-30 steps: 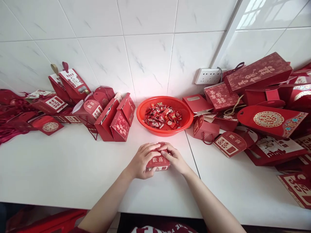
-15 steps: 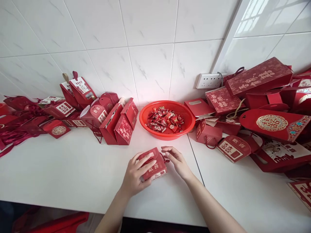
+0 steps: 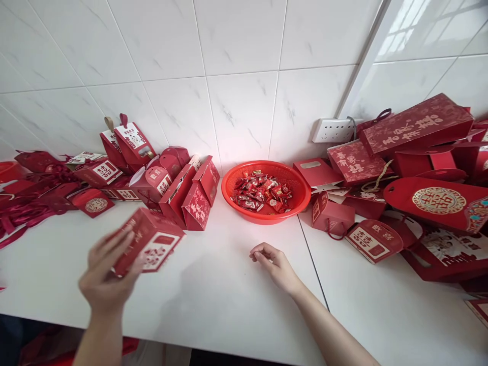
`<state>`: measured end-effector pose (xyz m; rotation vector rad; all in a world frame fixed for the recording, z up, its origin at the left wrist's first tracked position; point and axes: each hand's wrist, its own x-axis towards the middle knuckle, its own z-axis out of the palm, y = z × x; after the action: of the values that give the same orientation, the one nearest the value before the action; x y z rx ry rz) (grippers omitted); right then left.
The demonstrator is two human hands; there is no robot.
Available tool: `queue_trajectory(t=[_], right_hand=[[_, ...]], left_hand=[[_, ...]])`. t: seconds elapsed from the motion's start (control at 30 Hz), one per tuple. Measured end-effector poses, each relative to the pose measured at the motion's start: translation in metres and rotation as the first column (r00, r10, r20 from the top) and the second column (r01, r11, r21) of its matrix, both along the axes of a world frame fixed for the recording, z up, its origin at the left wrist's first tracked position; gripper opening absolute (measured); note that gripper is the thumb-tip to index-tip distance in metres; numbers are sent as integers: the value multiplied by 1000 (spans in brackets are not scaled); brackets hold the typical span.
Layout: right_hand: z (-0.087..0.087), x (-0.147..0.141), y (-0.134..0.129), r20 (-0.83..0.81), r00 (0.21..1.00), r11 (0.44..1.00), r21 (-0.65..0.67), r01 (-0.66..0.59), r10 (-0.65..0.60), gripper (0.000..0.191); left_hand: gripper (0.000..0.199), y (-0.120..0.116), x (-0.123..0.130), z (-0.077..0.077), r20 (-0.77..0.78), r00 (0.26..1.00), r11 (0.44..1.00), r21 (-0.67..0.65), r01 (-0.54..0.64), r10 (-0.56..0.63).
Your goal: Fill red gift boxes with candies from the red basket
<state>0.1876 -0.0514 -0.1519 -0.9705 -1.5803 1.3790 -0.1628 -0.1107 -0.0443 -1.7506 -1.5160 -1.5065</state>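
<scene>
My left hand [image 3: 109,274] is wrapped around a red gift box [image 3: 162,241] with white-and-red printing on its side. The hand holds the box tilted above the left part of the white table, and both are a little blurred. Resting near the middle of the table, my right hand [image 3: 276,264] has loosely bent fingers with nothing visible in them. Beyond it stands a red plastic basket [image 3: 303,201] holding many small wrapped candies [image 3: 261,190]. Directly behind the held box are upright red boxes [image 3: 198,203].
More red gift boxes [image 3: 95,203] and dark red ribbons [image 3: 23,218] lie at the left. A heaped pile of boxes [image 3: 415,124] fills the right side. A white power strip [image 3: 333,130] is against the tiled wall. A seam [image 3: 312,259] crosses the white table [image 3: 213,305].
My left hand has carried the gift box leftward and up from the middle of the table, turning it. My right hand has come away from the box, its fingers more bent.
</scene>
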Motion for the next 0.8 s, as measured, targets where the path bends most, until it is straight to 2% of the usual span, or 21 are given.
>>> queue_trajectory(t=[0.1,0.17,0.23,0.3,0.4,0.5,0.6,0.67,0.8], right_hand=[[1,-1,-1,41,999,1000,-11,-14,15,27],[1,-1,-1,64,998,1000,-22,-22,23,26],[0,-1,0,89,996,999,-20,-26,28,24],[-2,0,2,129,991,1000,-2,-24,24,22],[-5,1,4,218,976,999,42,-14,5,20],[-6,2,5,297,955,996,89,-14,-13,20],[-4,2,5,355,934,989,144,-26,-27,20],[-2,2,6,384,923,984,177,-37,-35,20],[0,1,7,441,896,972,229,-58,-50,22]], left_hand=[[62,46,-8,74,-150,984,992,70,106,-94],[56,95,-14,118,-240,970,992,102,72,-46],[50,155,-23,150,-335,942,996,84,13,16],[54,217,-36,166,-372,927,998,41,-42,54],[59,300,-59,166,-305,952,987,-142,-71,24],[63,355,-76,155,-95,993,959,-266,-95,72],[62,387,-87,143,61,989,960,-256,-116,136],[59,401,-90,135,71,984,950,-280,-137,163],[60,419,-92,117,39,981,898,-411,-157,190]])
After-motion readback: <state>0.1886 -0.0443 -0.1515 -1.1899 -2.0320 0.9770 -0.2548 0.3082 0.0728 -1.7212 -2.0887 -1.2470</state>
